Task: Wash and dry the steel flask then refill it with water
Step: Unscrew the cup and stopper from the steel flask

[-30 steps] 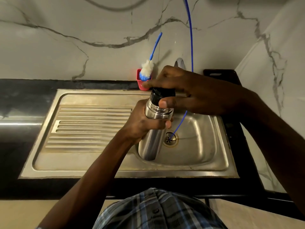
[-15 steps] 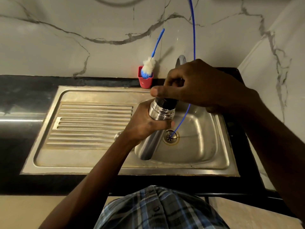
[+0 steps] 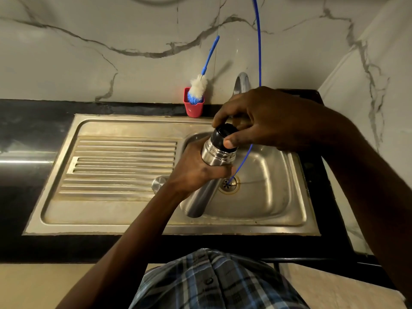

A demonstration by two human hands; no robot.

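Steel flask [image 3: 208, 175] held tilted above sink [image 3: 278, 197]. Left hand [image 3: 196, 172] wrapped round body; right hand [image 3: 265, 121] pinching black cap [image 3: 224, 136]. Likely rigid, smooth, slippery when wet: better gripping mid-body firmly, twisting cap by rim.

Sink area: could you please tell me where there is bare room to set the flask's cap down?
The ribbed drainboard, between the red cup and the round steel lid, is bare, as is the flat strip along the sink's front rim. The basin is crowded: steel flask, left hand, right hand and blue tube.
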